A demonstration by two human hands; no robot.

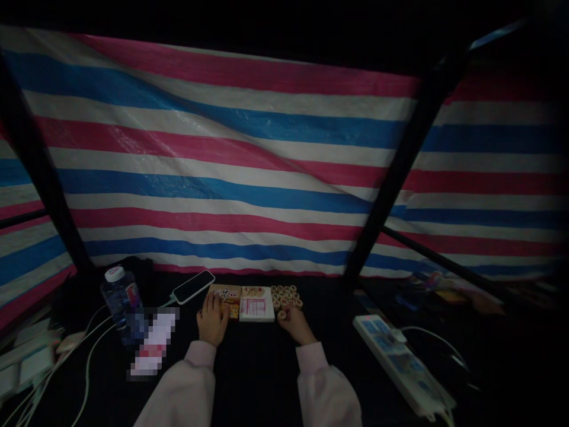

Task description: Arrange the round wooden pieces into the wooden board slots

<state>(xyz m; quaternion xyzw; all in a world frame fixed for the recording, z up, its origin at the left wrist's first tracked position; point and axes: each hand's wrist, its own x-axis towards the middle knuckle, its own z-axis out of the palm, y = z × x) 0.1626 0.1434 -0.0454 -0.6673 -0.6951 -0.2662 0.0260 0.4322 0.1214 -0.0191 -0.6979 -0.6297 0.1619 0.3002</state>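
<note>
My left hand [212, 320] lies with its fingers stretched over a brown printed box lid [227, 292]. Right of the lid sits a white open box [270, 314], with purple-pink lines on its inner face and a few round pieces along its far end. Several round wooden Chinese chess pieces [287, 292] lie in rows just right of this box. At the near edge of those rows, my right hand [296, 325] is closed, its fingertips on one wooden chess piece [282, 315]. The dim light hides the marks on most pieces.
A phone [194, 287] on a cable lies behind the lid, to the left. Farther left stands a water bottle [120, 293] near a pixelated patch. On the right is a long white power strip [400, 362] with cables. A striped tarp [222, 184] hangs behind the black table.
</note>
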